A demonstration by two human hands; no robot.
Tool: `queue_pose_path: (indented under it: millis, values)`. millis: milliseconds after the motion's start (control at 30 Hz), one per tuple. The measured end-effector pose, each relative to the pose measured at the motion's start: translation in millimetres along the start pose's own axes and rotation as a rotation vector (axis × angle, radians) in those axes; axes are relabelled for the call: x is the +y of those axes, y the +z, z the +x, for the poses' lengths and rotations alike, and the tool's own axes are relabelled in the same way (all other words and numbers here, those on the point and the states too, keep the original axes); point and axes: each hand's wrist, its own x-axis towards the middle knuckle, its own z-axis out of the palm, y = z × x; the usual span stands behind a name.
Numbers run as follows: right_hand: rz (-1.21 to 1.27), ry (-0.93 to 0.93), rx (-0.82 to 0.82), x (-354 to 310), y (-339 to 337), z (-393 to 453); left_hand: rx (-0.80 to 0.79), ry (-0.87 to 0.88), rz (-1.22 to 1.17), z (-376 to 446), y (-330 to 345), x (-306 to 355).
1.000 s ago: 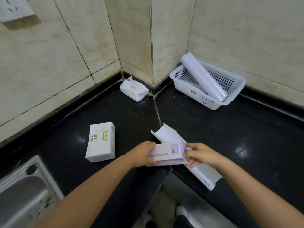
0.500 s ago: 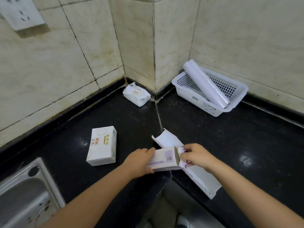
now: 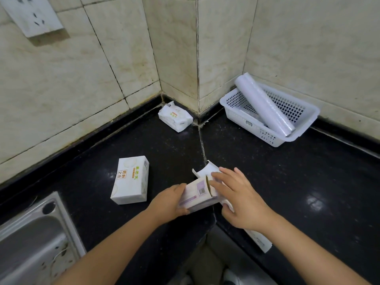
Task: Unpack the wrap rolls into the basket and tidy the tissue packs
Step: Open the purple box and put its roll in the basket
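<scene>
Left hand (image 3: 172, 199) clamped round the near end of a purple-and-white wrap box (image 3: 197, 194), held just above the counter (image 3: 287, 182) edge. Right hand (image 3: 236, 199) no longer pinching the end flap as half a second ago; now spread flat, fingers (image 3: 218, 186) at the box's open mouth, holding nothing. Brown inner edge of the opening now exposed. Roll inside not visible; cannot tell whether one is present. Judged step: flap opened, roll extraction next.

Empty opened carton (image 3: 259, 241) lying on counter beneath right hand. One wrap roll (image 3: 265, 105) propped diagonally across white basket (image 3: 236, 112) in the corner, one end on its rim. Boxed tissue pack (image 3: 130, 179) and soft tissue pack (image 3: 174, 116) well apart on counter, unmoved, not yet tidied.
</scene>
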Motion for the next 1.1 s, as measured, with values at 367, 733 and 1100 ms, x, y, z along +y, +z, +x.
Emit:
queue_pose_path:
  millis: [367,733,1100]
  values:
    - [-0.180,0.101,-0.252,11,-15,7,0.027,-0.035,-0.030,11,-7,0]
    - [0.004,0.217,-0.023,2,7,-9,0.138,0.036,0.052,-1,21,0]
    - [0.353,0.410,0.049,6,27,-14,0.555,0.257,0.373,-2,-1,7]
